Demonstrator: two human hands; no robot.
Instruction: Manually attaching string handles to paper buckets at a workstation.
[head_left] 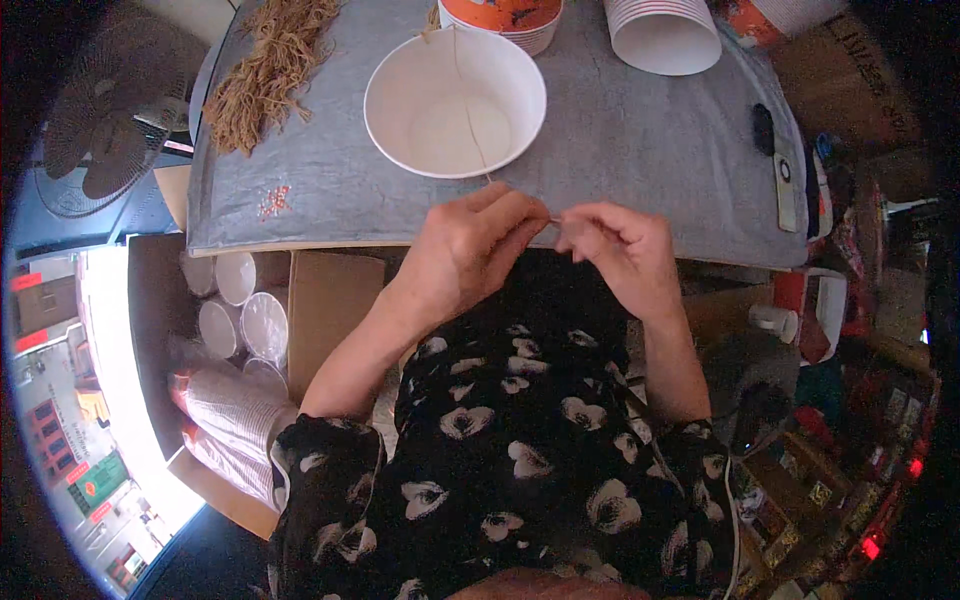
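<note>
Near the front edge of the table, my left hand [470,245] and my right hand [625,255] come close together. The fingertips of both are pinched on a thin cord [474,130] between them. That cord runs from my left hand up across the opening of a white paper bucket [455,150] to its far rim. A small tan tuft shows at the far rim. The bucket sits just beyond my hands with its mouth toward me. What the cord's end looks like between my fingers is too small to make out.
A bundle of knotted tan cords [270,75] lies at the far left, with a scatter of small red and white beads [274,202] nearer. Other paper buckets [665,40] are at the back. A cardboard box [335,300] with stacked tubs stands left; a fan [105,120] is beyond.
</note>
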